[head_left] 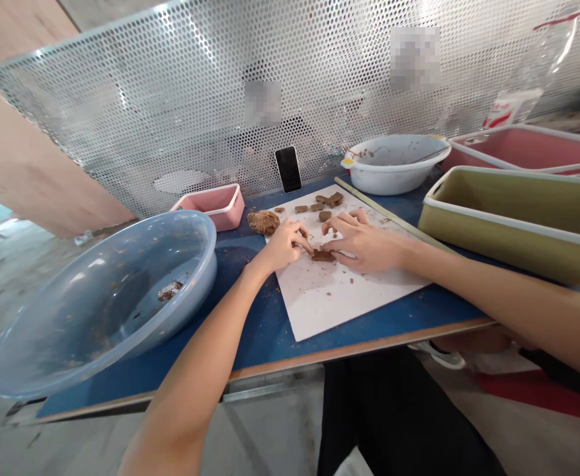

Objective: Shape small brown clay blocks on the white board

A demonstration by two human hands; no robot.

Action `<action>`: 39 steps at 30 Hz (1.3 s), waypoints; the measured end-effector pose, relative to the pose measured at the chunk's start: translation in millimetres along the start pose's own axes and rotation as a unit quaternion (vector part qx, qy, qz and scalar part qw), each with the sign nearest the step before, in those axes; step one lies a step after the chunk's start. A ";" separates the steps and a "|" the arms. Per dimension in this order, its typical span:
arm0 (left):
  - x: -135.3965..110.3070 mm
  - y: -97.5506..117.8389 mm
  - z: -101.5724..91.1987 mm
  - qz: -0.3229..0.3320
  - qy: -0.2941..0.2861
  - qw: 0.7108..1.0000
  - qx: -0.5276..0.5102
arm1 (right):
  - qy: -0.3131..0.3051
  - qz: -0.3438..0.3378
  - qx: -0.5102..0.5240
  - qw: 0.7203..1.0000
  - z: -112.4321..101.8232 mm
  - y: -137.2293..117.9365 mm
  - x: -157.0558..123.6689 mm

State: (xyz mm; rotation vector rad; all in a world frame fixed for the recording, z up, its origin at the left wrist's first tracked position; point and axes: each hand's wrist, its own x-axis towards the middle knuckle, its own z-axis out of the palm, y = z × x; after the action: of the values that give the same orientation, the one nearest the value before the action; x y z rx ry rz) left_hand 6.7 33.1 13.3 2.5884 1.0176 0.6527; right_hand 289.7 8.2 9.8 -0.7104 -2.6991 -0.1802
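Observation:
A small flat bar of brown clay (323, 256) lies on a white board (314, 307). My left hand (286, 244) has its fingertips closed against the bar's left end. At the other end, the thumb side of my right hand (364, 243) presses on it, with the upper fingers bent and apart. Behind my hands, several small brown clay blocks (325, 215) sit on the board, some piled at its far end (330, 199). A rough brown clay lump (263, 223) rests by the board's left edge, close to my left hand. Crumbs are scattered over the board.
A large blue basin (205, 264) stands left, near a small pink tub (227, 206). A phone (288, 169) leans upright against the perforated metal screen (170, 99). A green stick (393, 217), a white basin (393, 178) and a green trough (508, 228) are right.

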 end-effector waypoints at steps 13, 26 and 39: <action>-0.7 -3.2 3.1 0.015 0.007 1.000 0.010 | -0.005 -0.030 0.020 0.999 3.9 -1.4 -0.2; -2.0 1.1 -2.9 0.035 0.097 0.994 -0.020 | 0.015 0.014 0.018 1.000 4.1 -0.8 0.5; -0.6 -1.4 3.3 0.017 0.127 0.992 0.000 | -0.002 0.011 0.057 0.998 2.9 -1.0 1.0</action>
State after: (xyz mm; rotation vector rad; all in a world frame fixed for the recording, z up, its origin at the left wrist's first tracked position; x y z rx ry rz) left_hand 7.2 33.4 9.8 2.5734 1.0470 1.0115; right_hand 287.5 8.4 7.4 -0.7057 -2.6799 -0.0184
